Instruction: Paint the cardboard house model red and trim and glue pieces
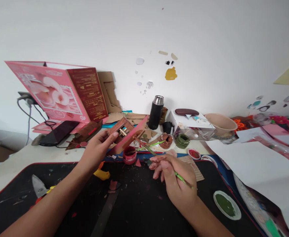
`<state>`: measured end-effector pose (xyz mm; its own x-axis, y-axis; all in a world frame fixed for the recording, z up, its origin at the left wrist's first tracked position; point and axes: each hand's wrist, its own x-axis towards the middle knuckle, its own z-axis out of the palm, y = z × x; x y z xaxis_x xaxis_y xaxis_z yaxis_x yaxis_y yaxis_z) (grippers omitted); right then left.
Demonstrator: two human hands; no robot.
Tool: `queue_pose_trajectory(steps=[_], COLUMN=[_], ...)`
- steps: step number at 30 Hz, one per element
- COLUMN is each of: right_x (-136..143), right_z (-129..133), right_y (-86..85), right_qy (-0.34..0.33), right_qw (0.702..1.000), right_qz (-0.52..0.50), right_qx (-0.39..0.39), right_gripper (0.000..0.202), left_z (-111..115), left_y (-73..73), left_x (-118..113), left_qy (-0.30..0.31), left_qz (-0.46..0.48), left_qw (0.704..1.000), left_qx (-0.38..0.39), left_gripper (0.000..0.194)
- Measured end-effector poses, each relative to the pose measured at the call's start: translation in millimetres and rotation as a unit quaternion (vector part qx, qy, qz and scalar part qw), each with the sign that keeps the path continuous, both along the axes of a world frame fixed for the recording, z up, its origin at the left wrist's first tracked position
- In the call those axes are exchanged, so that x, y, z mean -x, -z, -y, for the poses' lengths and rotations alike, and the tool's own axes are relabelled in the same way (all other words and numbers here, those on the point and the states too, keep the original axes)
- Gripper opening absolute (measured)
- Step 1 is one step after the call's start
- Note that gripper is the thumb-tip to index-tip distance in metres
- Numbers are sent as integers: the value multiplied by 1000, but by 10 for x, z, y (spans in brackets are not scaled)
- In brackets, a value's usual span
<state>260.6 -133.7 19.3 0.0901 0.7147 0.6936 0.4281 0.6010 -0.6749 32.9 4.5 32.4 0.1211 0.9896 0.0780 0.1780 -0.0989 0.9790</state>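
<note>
My left hand (98, 146) reaches over the mat's far edge, its thumb and fingers closed on a brown-painted cardboard panel (117, 126). The panel has a cut-out window crossed by pale sticks. My right hand (175, 176) is closed around a paintbrush (180, 177) with a green handle; its tip is hard to make out. Between the hands stands an open jar of red paint (130, 155). A second green brush (150, 146) lies slanted across the jars. Farther back are an open brown paint jar (166, 141) and a green paint jar (182, 141).
Scissors (39, 187), a yellow-handled tool (102, 172) and a metal ruler (106, 210) lie on the black mat (139, 210). A lid with green paint (226, 204) is at right. Behind stand a black flask (156, 113), a pink box (57, 95) and a phone (60, 132).
</note>
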Motion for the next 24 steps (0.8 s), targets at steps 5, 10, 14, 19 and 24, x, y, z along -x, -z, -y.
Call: queue_pose_trajectory(steps=[5, 10, 14, 19, 24], right_x=[33, 123, 146, 90, 48], right_z=[17, 30, 25, 32, 38], right_y=[3, -10, -11, -35, -54], right_qy=[-8, -61, -83, -49, -18], right_qw=[1000, 997, 995, 998, 999], right_qz=[5, 35, 50, 43, 48], right_qx=[5, -9, -23, -8, 4], right_gripper=[25, 24, 22, 26, 28], left_z=[-18, -10, 4, -8, -28], left_y=[36, 32, 8, 21, 51], left_x=[26, 4, -16, -1, 12], left_qy=[-5, 8, 9, 5, 6], left_qz=[-23, -8, 4, -14, -11], left_qw=[1000, 1000, 1000, 1000, 1000], left_qx=[-7, 3, 6, -17, -25], left_gripper=[74, 73, 72, 69, 69])
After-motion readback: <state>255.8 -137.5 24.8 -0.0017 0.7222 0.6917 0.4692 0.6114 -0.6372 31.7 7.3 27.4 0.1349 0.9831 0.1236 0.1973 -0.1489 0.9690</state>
